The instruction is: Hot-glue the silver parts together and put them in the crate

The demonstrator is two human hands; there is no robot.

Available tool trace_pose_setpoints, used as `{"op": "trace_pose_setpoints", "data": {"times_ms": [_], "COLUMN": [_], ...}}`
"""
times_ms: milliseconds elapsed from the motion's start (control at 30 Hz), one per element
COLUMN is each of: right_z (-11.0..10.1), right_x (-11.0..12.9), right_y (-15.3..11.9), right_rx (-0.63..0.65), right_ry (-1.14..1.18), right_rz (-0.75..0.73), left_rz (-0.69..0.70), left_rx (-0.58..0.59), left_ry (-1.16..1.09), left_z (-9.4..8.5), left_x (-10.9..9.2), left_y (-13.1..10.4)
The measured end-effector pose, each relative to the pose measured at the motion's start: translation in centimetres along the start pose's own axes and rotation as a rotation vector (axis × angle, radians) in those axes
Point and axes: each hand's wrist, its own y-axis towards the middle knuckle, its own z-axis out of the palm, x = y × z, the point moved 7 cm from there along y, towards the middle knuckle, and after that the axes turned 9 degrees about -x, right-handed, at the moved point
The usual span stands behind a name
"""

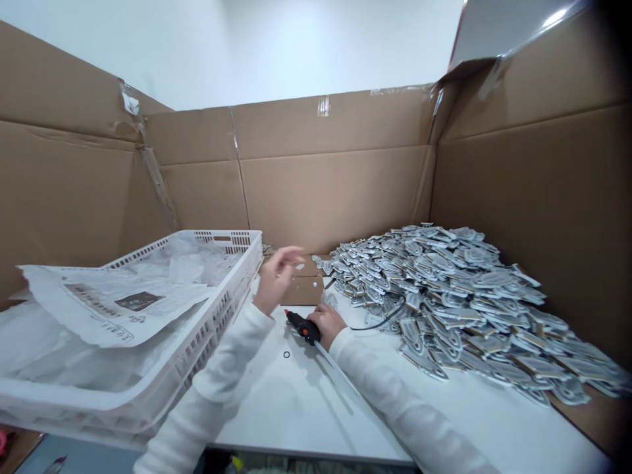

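My right hand [326,322] is wrapped around a black hot glue gun [303,326] with an orange-red tip, which points away to the left. A long whitish glue stick [333,363] sticks out of its back end. My left hand [275,278] is raised to the left of the gun, near the basket's corner. Its fingers reach to the right, slightly blurred and apart, and nothing shows between them. A small black ring [286,355] lies on the white table [276,401] below the gun's nozzle.
At left stands a white plastic basket [232,289] with clear bags and a printed sheet [133,306]. A large heap of flat grey-white pieces [444,283] fills the right side. Cardboard walls [330,191] enclose the table. A dark cable [380,324] runs toward the heap.
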Motion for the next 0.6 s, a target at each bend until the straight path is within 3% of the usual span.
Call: {"op": "trace_pose_setpoints", "data": {"times_ms": [67, 100, 167, 233, 400, 500, 600], "right_z": [-0.1, -0.3, -0.9, -1.5, -2.3, -3.0, -3.8], "right_x": [-0.8, -1.6, -2.9, -4.0, -4.9, -4.8, -4.9], "right_y": [0.1, 0.2, 0.2, 0.0, -0.5, -0.7, -0.8], "right_rx": [0.023, 0.001, -0.079, -0.170, -0.347, -0.392, -0.421], "right_ry": [-0.022, -0.022, 0.042, 0.188, 0.568, 0.652, 0.665], "right_rz": [0.058, 0.128, 0.276, 0.414, 0.643, 0.694, 0.702], "left_rz": [-0.040, -0.097, -0.145, -0.169, -0.194, -0.154, -0.087], "left_rx": [-0.106, -0.083, -0.049, -0.022, -0.033, -0.059, -0.069], "left_ry": [0.338, 0.516, 0.593, 0.627, 0.714, 0.693, 0.500], "left_z": [-2.6, -3.2, -3.4, -3.2, -3.2, -3.2, -1.6], "left_x": [5.2, 7.9, 11.9, 14.2, 15.0, 14.1, 12.2], "left_y": [3.1, 3.9, 4.2, 3.6, 3.0, 3.2, 2.5]}}
